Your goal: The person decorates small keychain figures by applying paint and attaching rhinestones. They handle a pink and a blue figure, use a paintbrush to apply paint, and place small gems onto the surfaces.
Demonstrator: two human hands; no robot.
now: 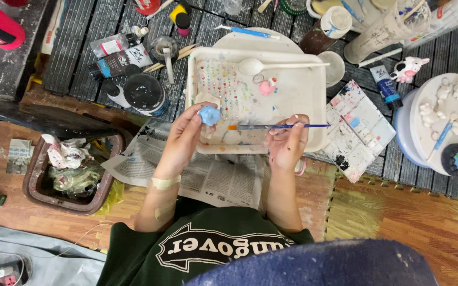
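My left hand (184, 139) pinches a small blue-painted clay figure (209, 115) over the near left corner of a white tray (314, 100). My right hand (287, 143) grips a thin blue-handled paintbrush (279, 126) held level, its orange-tipped bristles pointing left toward the figure, a short gap between them. In the tray lie many paint dots, a small pink figure (266, 87) and a white plastic spoon (271, 65).
A paint-stained palette (359, 127) lies right of the tray. A round white stand (451, 124) at right carries several unpainted figures. Paint tubes and a black jar (144, 92) sit at left. A brown bin (70, 175) with crumpled tissue stands on the floor; newspaper (213, 177) is under my hands.
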